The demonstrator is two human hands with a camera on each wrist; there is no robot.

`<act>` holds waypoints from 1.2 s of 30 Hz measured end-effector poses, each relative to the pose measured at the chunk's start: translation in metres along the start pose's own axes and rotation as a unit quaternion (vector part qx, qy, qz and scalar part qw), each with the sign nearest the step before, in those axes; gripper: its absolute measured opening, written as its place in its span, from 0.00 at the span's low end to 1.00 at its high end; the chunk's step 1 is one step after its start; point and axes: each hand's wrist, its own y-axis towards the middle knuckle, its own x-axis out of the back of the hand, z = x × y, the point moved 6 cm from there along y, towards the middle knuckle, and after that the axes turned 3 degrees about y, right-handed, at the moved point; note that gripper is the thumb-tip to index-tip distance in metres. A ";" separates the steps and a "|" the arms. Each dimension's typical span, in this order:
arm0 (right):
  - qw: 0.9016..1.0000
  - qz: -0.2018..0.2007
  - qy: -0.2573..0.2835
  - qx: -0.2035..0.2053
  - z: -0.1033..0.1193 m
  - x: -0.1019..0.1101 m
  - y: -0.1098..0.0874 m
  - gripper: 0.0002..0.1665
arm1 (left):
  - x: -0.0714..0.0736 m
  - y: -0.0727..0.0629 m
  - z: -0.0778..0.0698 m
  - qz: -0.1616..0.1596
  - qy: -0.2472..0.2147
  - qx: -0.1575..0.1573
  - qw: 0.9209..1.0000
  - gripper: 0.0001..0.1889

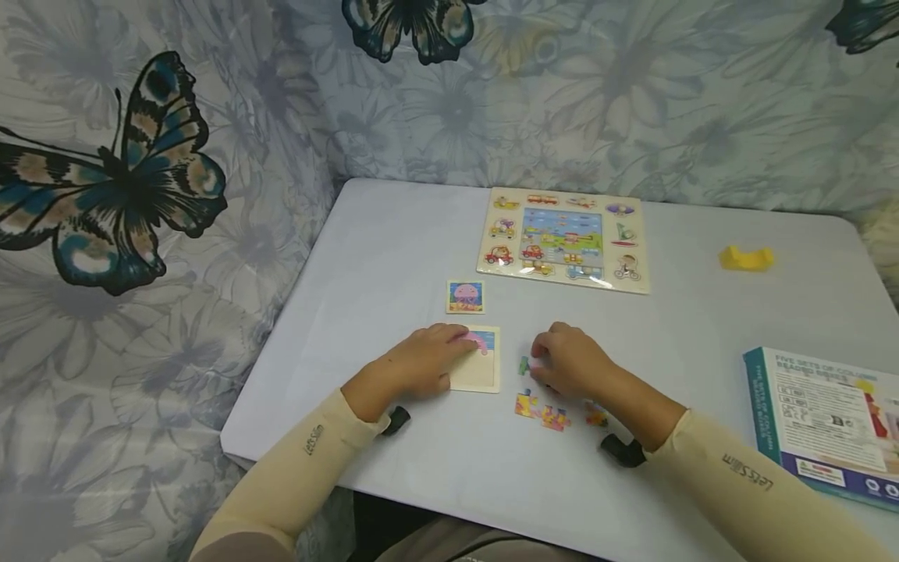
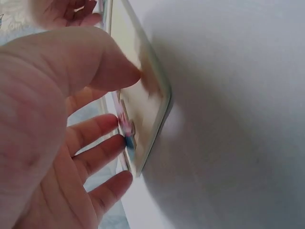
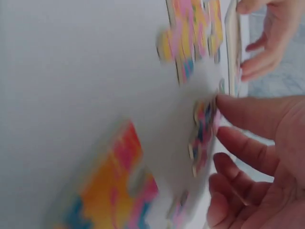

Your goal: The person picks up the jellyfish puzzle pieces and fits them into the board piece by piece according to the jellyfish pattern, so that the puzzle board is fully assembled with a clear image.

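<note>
My left hand (image 1: 428, 359) rests on a small wooden puzzle tray (image 1: 481, 378), its fingers over the upper left part. A pink and blue piece (image 2: 125, 124) sits in the tray's upper part, partly hidden by the fingers. In the right wrist view, thumb and index finger of my right hand (image 3: 257, 148) pinch a multicoloured jigsaw piece (image 3: 205, 131). That hand is just right of the tray, close over the table. A green piece (image 1: 524, 365) lies beside its fingertips. Loose yellow and pink pieces (image 1: 555, 417) lie nearer me, another (image 1: 596, 414) below the right wrist.
Behind the tray lies a small square picture (image 1: 466, 297) of a pink jellyfish. A larger vehicle puzzle board (image 1: 562, 277) lies at the back of the white table (image 1: 393, 257). At the right are a yellow block (image 1: 747, 259) and a printed box (image 1: 822, 414).
</note>
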 end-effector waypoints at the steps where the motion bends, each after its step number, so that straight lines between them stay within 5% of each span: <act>1: 1.000 -0.009 0.001 0.007 0.002 -0.002 -0.001 0.11 | 0.000 -0.001 0.002 -0.005 -0.004 -0.001 1.000 0.35; 4: 1.000 -0.020 0.016 0.010 0.005 -0.005 -0.001 0.07 | 0.001 -0.005 0.009 -0.021 -0.006 0.005 1.000 0.34; 9: 0.995 0.015 0.093 -0.011 0.010 -0.004 0.006 0.07 | 0.003 -0.012 0.022 -0.041 -0.009 0.045 0.998 0.34; 15: 0.977 0.028 0.209 -0.005 0.031 -0.003 0.029 0.06 | 0.004 -0.013 0.027 -0.064 -0.009 0.057 0.996 0.34; 22: 0.955 0.061 0.290 -0.028 0.060 -0.030 0.063 0.05 | 0.002 -0.010 0.032 -0.078 -0.034 0.067 0.994 0.34; 29: 0.970 0.055 0.232 -0.047 0.074 -0.036 0.075 0.09 | 0.005 -0.010 0.038 -0.080 -0.074 0.070 0.992 0.30; 36: 0.990 0.035 0.138 -0.020 0.084 -0.032 0.083 0.11 | 0.009 -0.007 0.047 -0.095 -0.106 0.085 0.986 0.24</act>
